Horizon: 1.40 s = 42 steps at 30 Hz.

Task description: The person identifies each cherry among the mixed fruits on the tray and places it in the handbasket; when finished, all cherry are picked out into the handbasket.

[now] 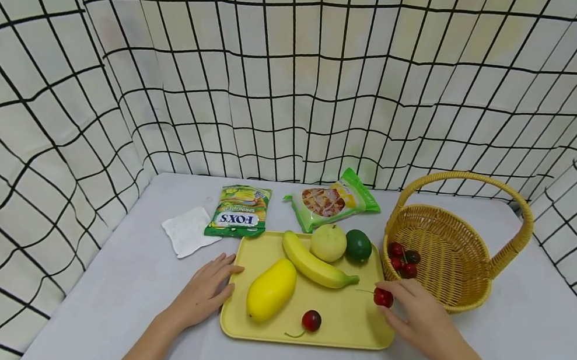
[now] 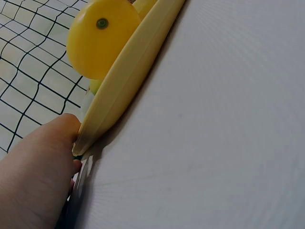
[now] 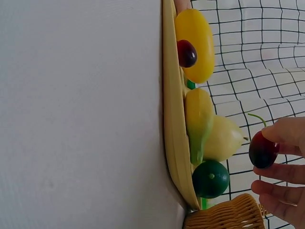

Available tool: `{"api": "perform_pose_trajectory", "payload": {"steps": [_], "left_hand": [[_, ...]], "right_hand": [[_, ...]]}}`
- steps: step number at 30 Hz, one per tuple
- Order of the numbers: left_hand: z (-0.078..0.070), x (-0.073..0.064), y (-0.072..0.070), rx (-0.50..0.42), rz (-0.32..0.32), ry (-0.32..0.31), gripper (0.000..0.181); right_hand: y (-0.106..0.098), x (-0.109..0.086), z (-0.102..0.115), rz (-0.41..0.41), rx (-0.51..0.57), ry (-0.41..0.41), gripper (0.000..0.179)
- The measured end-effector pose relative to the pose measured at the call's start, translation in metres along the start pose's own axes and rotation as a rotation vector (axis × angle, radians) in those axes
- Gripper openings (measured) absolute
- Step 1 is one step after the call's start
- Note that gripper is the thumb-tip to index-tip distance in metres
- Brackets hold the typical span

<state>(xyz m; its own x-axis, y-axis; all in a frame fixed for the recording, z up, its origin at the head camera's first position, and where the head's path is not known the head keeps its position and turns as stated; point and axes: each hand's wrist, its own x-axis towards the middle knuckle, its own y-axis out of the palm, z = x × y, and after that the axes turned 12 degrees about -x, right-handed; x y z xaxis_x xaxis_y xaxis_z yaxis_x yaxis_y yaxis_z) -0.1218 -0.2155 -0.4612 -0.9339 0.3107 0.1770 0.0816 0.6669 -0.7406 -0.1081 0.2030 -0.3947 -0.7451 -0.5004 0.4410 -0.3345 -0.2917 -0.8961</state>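
My right hand (image 1: 419, 314) pinches a dark red cherry (image 3: 263, 149) with a green stem between thumb and fingertips, raised over the right side of the yellow tray (image 1: 346, 335). At the tray's left edge rests my left hand (image 1: 205, 291), its fingers extended and touching the rim. In the left wrist view its thumb (image 2: 64, 129) lies against the tray's rim. Another cherry (image 1: 312, 321) lies near the tray's front. Beside it are a yellow mango (image 1: 271, 290), a banana (image 1: 316, 268), a pale green pear (image 1: 328, 243) and a dark green fruit (image 1: 358, 246).
Right of the tray stands a wicker basket (image 1: 461, 268) with a tall arched handle and several cherries (image 1: 408, 270) inside. Behind the tray lie a green FOX'S bag (image 1: 239, 210) and a green-and-white snack packet (image 1: 331, 202). A white packet (image 1: 189, 231) sits at left. Black-lined netting surrounds the table.
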Motion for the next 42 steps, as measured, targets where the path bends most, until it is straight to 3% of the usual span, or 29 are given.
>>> {"api": "perform_pose_trajectory", "payload": {"steps": [14, 24, 34, 42], "left_hand": [[-0.001, 0.001, 0.0, 0.0, 0.004, -0.004, 0.031], [0.0, 0.001, 0.001, 0.012, -0.01, 0.009, 0.031], [0.001, 0.0, 0.001, 0.017, -0.007, 0.01, 0.031], [0.0, 0.0, 0.0, 0.011, 0.007, -0.001, 0.031]], "right_hand": [[-0.009, 0.0, -0.007, -0.063, 0.011, 0.04, 0.037], [-0.012, 0.0, -0.019, -0.104, -0.01, 0.127, 0.037], [-0.008, 0.001, -0.029, -0.038, -0.004, 0.211, 0.032], [-0.007, 0.005, -0.035, 0.082, 0.043, 0.279, 0.029]]}}
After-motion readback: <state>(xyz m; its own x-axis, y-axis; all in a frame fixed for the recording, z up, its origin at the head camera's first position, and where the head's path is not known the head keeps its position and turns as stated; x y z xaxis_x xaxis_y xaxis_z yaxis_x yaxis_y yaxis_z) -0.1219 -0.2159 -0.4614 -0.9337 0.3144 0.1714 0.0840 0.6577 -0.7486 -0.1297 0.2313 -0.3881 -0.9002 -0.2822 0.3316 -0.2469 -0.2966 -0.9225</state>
